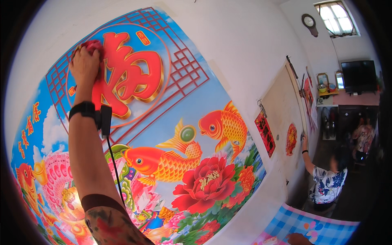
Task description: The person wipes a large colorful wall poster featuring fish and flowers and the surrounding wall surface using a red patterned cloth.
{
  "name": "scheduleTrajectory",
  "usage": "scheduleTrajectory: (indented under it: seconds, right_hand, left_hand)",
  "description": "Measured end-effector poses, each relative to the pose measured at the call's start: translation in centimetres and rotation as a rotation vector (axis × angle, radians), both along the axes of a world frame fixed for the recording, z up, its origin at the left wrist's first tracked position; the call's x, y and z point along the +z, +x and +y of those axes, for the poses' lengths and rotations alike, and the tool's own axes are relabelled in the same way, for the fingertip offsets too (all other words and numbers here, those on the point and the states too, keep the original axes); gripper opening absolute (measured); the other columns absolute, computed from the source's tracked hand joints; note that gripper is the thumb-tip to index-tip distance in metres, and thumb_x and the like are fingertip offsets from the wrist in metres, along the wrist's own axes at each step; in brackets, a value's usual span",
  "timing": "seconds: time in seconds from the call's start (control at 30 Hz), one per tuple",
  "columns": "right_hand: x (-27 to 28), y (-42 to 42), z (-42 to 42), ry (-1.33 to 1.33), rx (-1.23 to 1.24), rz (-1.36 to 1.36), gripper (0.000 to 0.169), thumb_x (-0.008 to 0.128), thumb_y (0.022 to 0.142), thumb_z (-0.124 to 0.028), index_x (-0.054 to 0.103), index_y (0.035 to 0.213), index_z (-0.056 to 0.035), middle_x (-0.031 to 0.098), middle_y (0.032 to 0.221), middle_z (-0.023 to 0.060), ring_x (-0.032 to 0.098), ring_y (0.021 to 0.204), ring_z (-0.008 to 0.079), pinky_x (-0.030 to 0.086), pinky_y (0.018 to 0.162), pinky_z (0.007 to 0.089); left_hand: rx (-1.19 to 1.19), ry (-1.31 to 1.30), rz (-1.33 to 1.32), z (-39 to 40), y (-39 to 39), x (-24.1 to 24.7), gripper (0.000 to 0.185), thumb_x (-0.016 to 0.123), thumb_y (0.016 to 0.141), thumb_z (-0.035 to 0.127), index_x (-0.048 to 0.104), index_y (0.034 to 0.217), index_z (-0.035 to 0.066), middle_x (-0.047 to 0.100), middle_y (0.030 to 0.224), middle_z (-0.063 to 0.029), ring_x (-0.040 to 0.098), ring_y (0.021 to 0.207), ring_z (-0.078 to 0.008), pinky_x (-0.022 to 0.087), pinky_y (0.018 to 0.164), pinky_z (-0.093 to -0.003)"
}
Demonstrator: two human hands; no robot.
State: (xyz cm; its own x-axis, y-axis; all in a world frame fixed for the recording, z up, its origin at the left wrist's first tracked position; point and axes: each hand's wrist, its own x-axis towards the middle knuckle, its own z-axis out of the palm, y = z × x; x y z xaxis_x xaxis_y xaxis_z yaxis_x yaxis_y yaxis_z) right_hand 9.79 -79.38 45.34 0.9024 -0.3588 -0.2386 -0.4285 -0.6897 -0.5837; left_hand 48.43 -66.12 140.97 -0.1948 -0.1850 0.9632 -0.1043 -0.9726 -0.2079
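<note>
High against a large glossy wall poster (180,107), my left hand (84,65) grips a bunched dark red cloth (93,47). The cloth lies left of the poster's big red character (134,70). A black strap with a small cabled device sits around my left wrist. Goldfish, a red peony and clouds are printed on the poster. At the bottom right edge, my right hand (298,239) is partly in view, low over a blue checked tablecloth (284,217); its fingers are mostly cut off by the frame, and whether it holds anything cannot be told.
On the right, another person (327,183) in a patterned shirt reaches one hand up to the frame of a pale door (281,122). A red paper banner (265,133) hangs beside the door. Farther back are a wall clock (309,21), a window (337,18) and a television (358,76).
</note>
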Motion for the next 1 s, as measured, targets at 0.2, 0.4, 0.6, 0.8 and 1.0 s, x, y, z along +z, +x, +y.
scheduleTrajectory:
  seconds: [0.2,0.4,0.6,0.8,1.0]
  right_hand:
    - [2.9,0.7,0.0,0.023,-0.012,-0.028,0.027,0.052,0.085,-0.019,0.061,0.109,-0.0106,0.063,0.11,0.0127,0.059,0.1,0.0309,0.048,0.087,0.0412]
    - [-0.6,1.7,-1.3,0.097,-0.029,0.014,0.028,0.05,0.084,-0.018,0.063,0.108,-0.0107,0.065,0.102,0.0173,0.061,0.094,0.0344,0.049,0.082,0.0452]
    - [2.9,1.1,-1.0,0.106,-0.061,0.043,0.032,0.05,0.084,-0.02,0.062,0.112,-0.0127,0.063,0.104,0.0184,0.06,0.097,0.0357,0.048,0.082,0.0468]
    - [2.7,0.4,1.4,0.101,-0.139,0.012,0.028,0.052,0.085,-0.022,0.061,0.109,-0.012,0.064,0.099,0.016,0.061,0.093,0.0348,0.05,0.078,0.0464]
    - [1.1,-3.6,4.2,0.171,-0.133,0.102,0.027,0.049,0.086,-0.022,0.062,0.108,-0.0126,0.065,0.097,0.0145,0.062,0.092,0.0332,0.05,0.076,0.0461]
  left_hand:
    - [-0.085,0.264,-0.074,-9.1,1.7,-1.6,0.055,0.047,0.088,0.043,0.049,0.127,0.004,0.052,0.13,-0.0152,0.046,0.124,-0.0288,0.028,0.107,-0.0461]
    - [-0.115,0.451,-0.071,-13.5,2.2,-4.5,0.056,0.05,0.087,0.041,0.049,0.129,0.004,0.05,0.133,-0.0144,0.045,0.125,-0.0275,0.029,0.107,-0.0439]
    - [-0.308,0.747,-0.062,-18.5,1.3,-14.2,0.053,0.058,0.082,0.033,0.052,0.124,0.002,0.053,0.128,-0.0146,0.046,0.122,-0.0264,0.03,0.106,-0.0431]
    - [-0.413,0.908,0.132,-18.2,-0.5,-27.9,0.057,0.064,0.08,0.028,0.048,0.127,0.0,0.05,0.127,-0.0167,0.045,0.118,-0.0285,0.026,0.109,-0.0456]
    - [-0.375,1.062,0.328,-17.3,-1.5,-40.7,0.061,0.064,0.08,0.032,0.046,0.128,-0.001,0.049,0.124,-0.0148,0.043,0.119,-0.0271,0.022,0.111,-0.046]
